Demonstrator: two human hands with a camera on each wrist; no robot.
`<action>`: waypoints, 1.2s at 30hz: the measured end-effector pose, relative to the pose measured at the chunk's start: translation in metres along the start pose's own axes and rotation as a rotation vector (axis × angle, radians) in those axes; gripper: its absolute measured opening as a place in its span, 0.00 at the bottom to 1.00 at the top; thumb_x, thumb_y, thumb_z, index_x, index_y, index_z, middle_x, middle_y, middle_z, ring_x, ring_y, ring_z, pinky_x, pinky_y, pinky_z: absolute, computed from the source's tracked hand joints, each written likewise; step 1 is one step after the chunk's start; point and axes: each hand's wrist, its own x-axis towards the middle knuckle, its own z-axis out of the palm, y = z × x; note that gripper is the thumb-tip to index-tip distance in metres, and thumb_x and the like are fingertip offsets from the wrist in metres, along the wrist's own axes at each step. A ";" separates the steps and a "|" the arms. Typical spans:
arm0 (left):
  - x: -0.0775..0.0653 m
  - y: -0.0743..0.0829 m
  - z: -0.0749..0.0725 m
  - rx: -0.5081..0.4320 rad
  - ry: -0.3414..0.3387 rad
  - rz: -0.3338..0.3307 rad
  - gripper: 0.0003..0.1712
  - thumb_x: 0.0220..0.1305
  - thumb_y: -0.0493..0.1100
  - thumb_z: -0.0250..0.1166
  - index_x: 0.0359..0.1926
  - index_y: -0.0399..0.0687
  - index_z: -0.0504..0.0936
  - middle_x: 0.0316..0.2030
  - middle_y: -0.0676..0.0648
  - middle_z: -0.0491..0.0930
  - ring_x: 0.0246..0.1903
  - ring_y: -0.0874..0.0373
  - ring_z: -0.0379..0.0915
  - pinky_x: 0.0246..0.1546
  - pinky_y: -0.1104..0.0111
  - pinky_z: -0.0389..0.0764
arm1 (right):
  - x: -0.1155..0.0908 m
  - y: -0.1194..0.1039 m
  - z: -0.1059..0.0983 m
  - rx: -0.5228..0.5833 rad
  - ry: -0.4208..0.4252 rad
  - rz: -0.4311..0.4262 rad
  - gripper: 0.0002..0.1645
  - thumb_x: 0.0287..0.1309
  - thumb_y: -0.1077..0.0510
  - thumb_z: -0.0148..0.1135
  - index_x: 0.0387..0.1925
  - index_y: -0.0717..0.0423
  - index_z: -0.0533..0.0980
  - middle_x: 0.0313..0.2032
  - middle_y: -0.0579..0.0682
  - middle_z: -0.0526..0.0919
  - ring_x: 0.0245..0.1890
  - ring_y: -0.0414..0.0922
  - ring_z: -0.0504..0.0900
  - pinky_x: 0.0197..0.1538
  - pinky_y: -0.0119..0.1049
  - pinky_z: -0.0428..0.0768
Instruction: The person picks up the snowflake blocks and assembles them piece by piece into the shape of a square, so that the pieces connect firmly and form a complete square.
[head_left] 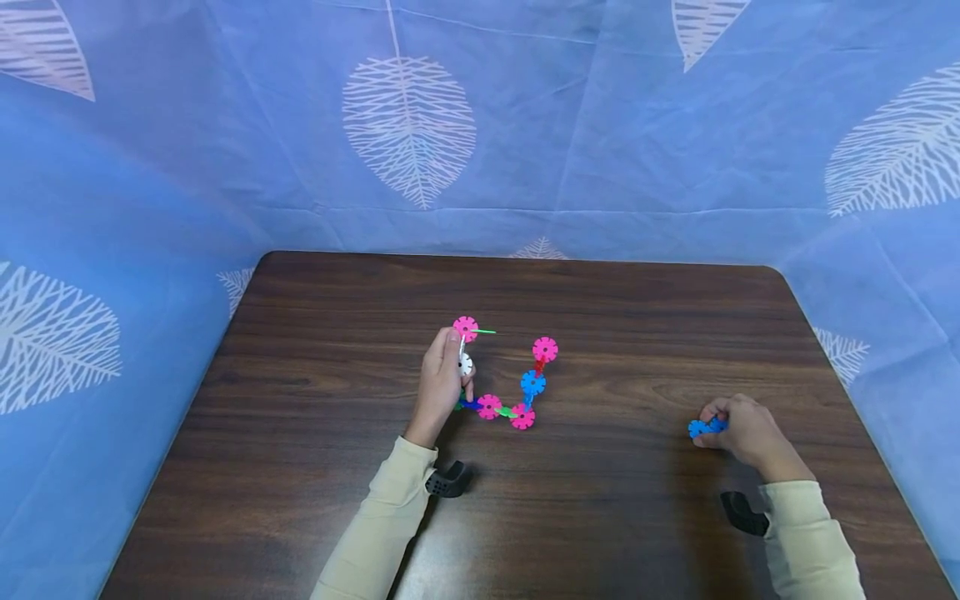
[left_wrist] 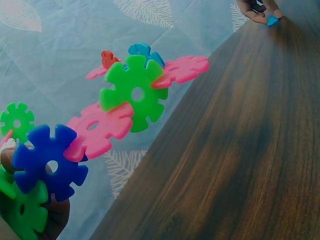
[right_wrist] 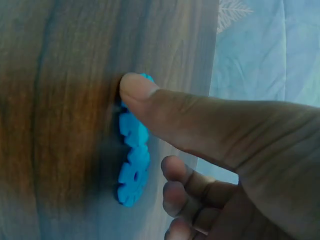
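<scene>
My left hand (head_left: 437, 385) grips one end of a curved chain of notched plastic discs, raised over the table. In the left wrist view a dark blue disc (left_wrist: 50, 162) and a green one (left_wrist: 27, 210) lie against the fingers; a pink disc (left_wrist: 100, 130) and a bright green disc (left_wrist: 135, 92) follow. The far end carries a pink disc (head_left: 545, 349). White, red and light blue discs also belong to the chain. Off to the right, my right hand (head_left: 746, 429) pinches light blue notched discs (right_wrist: 135, 175) low over the tabletop, the thumb lying across them.
Both hands work over a dark brown wood-grain table (head_left: 585, 500) with rounded far corners. Blue cloth (head_left: 525, 125) with white leaf prints hangs behind and beside it. A black band (head_left: 448, 480) sits at the left wrist, another (head_left: 744, 512) at the right.
</scene>
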 end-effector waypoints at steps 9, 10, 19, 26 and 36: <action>-0.001 0.000 0.001 -0.004 -0.011 -0.008 0.17 0.77 0.47 0.37 0.41 0.40 0.66 0.15 0.48 0.66 0.08 0.60 0.65 0.11 0.73 0.70 | -0.001 -0.004 -0.003 0.055 0.001 -0.008 0.13 0.48 0.64 0.69 0.28 0.59 0.71 0.25 0.49 0.75 0.27 0.44 0.69 0.28 0.34 0.66; -0.001 0.000 0.001 -0.003 -0.008 -0.009 0.17 0.77 0.47 0.37 0.41 0.40 0.66 0.15 0.48 0.66 0.08 0.60 0.65 0.10 0.73 0.70 | -0.001 -0.005 -0.004 0.056 0.008 -0.022 0.11 0.50 0.64 0.67 0.29 0.60 0.71 0.25 0.49 0.75 0.27 0.43 0.69 0.28 0.35 0.67; -0.003 0.001 0.001 0.004 0.005 -0.012 0.18 0.77 0.48 0.37 0.39 0.40 0.67 0.14 0.47 0.66 0.08 0.59 0.66 0.10 0.71 0.70 | 0.009 -0.038 -0.006 0.193 0.200 -0.147 0.14 0.60 0.60 0.62 0.43 0.64 0.73 0.31 0.54 0.83 0.25 0.38 0.81 0.32 0.35 0.78; -0.003 0.002 0.001 0.002 0.004 0.013 0.18 0.77 0.47 0.37 0.40 0.40 0.67 0.14 0.47 0.66 0.08 0.58 0.65 0.10 0.72 0.69 | 0.020 -0.084 0.003 0.454 0.317 -0.285 0.16 0.60 0.58 0.62 0.47 0.64 0.77 0.34 0.56 0.83 0.26 0.30 0.82 0.31 0.27 0.81; -0.004 0.003 0.001 0.028 -0.014 0.042 0.20 0.77 0.45 0.37 0.47 0.33 0.68 0.15 0.46 0.67 0.08 0.59 0.66 0.10 0.72 0.70 | 0.031 -0.149 0.004 0.903 0.224 -0.459 0.18 0.61 0.64 0.60 0.49 0.73 0.74 0.31 0.42 0.82 0.25 0.37 0.82 0.31 0.32 0.82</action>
